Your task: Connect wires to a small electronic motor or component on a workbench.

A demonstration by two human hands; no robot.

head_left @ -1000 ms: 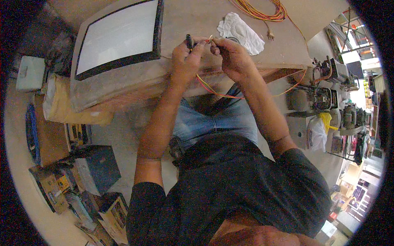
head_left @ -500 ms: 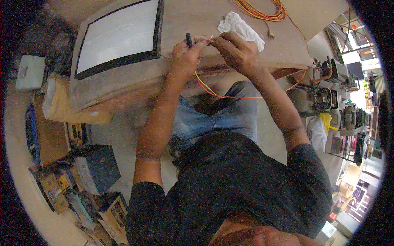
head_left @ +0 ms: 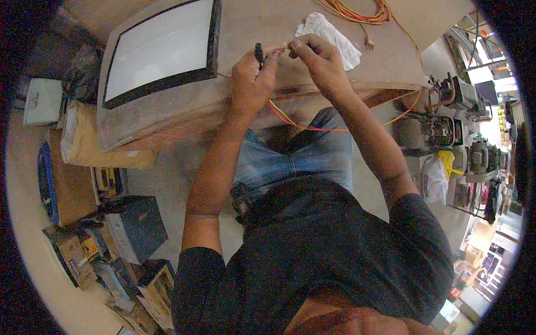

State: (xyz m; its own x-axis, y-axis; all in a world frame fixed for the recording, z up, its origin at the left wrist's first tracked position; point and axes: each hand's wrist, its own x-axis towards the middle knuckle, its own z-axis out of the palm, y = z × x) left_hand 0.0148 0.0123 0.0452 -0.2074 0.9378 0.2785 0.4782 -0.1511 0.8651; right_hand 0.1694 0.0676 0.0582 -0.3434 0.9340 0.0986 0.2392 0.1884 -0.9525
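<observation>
My left hand [head_left: 254, 79] is closed around a red and yellow wire pair [head_left: 301, 128], with the wire ends showing at its thumb and fingertip. A short black rod-like thing [head_left: 258, 54], its kind unclear, sticks up out of the same hand. Close beside it, my right hand [head_left: 324, 62] pinches at the wire ends, where thin strands show; its fingertips partly hide them. From my left hand the wires hang in a loop past the table's front edge, then run up to an orange-yellow coil of wire [head_left: 365, 17]. A crumpled white cloth [head_left: 335, 40] lies just behind my right hand.
On the left of the dusty table [head_left: 245, 25] lies a flat black-framed panel [head_left: 162, 53] with a pale face. Boxes [head_left: 134, 226] are piled on the floor at left. Machines [head_left: 444, 131] and a white and yellow bag [head_left: 436, 176] stand at right.
My right hand has shifted slightly up and left, with its fingers re-bent around the wire ends. More of the thin strands shows between my hands now. My left hand stays almost in place.
</observation>
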